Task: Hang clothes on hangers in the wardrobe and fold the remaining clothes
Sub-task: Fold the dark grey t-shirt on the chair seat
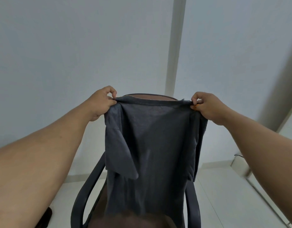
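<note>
A dark grey t-shirt (pixel 155 145) hangs stretched between both hands, held up in front of a chair. My left hand (pixel 101 102) pinches its left shoulder, and my right hand (pixel 207 106) pinches the right shoulder. Both short sleeves droop down at the sides. A small bit of orange shows at my right fingertips; I cannot tell what it is. No hanger or wardrobe is in view.
Behind the shirt stands an office chair (pixel 86 195) with black armrests and a brown seat and back. A pale wall (pixel 76 46) with a vertical white strip (pixel 174 46) fills the background. A white floor (pixel 224 195) lies below, with a cable at the right.
</note>
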